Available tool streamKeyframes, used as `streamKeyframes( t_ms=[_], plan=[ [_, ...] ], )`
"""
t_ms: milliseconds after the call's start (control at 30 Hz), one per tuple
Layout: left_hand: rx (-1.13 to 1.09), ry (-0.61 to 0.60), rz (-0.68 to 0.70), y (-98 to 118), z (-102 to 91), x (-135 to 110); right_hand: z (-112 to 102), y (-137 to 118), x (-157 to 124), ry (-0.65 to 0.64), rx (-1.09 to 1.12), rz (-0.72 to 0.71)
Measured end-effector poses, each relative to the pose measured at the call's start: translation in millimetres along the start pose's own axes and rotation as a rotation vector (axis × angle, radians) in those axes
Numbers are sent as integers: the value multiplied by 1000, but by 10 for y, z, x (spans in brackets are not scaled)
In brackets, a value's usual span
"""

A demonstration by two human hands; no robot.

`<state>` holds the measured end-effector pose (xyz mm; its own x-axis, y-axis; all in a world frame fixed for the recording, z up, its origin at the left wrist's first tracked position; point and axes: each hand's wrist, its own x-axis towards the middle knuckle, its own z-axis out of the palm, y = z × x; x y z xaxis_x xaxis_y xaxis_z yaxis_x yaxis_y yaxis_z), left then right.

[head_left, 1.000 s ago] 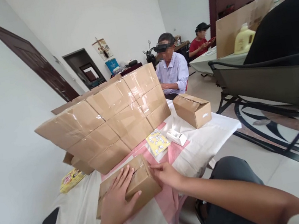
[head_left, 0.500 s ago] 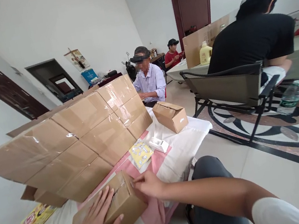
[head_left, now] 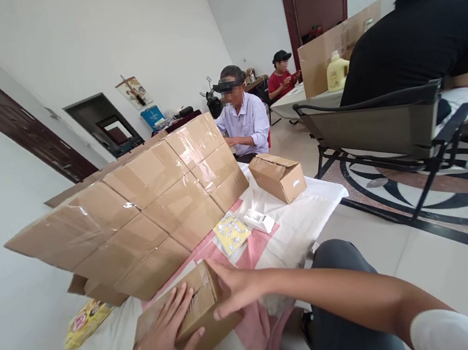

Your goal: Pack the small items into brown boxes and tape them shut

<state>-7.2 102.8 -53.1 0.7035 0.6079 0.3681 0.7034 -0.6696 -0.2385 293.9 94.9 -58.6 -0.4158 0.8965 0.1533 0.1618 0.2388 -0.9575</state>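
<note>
A brown cardboard box (head_left: 208,324) lies on the cloth-covered table right in front of me, with clear tape along its top seam. My left hand (head_left: 165,338) rests flat on the top of that box, fingers stretched out and open. At the box's right end is my right hand (head_left: 239,285), its thumb and fingers spread apart against the end and edges. Its palm side and part of the end face are hidden. Just beyond the box lie a yellow patterned packet (head_left: 231,233) and a small white tape dispenser-like object (head_left: 260,220).
A wall of taped cardboard boxes (head_left: 160,194) stands along the table's far side. Another carton (head_left: 279,176) sits near the right corner. A yellow package (head_left: 87,323) is at left. Co-workers sit beyond, one in a folding chair (head_left: 375,129) at right.
My right hand has gone from a pinch at the box's end to spread fingers around it. My left hand stays on top. The view has shifted a little to the left.
</note>
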Motion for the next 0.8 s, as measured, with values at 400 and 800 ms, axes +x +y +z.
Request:
streamKeyframes(
  t_ms=[400, 800],
  plan=[
    [19, 325, -196, 300, -330, -207, -362, -457, -159, 247, -242, -377],
    [15, 221, -223, 154, 196, -1005, -1756, 140, -2519, 1372, -925, -125]
  ],
)
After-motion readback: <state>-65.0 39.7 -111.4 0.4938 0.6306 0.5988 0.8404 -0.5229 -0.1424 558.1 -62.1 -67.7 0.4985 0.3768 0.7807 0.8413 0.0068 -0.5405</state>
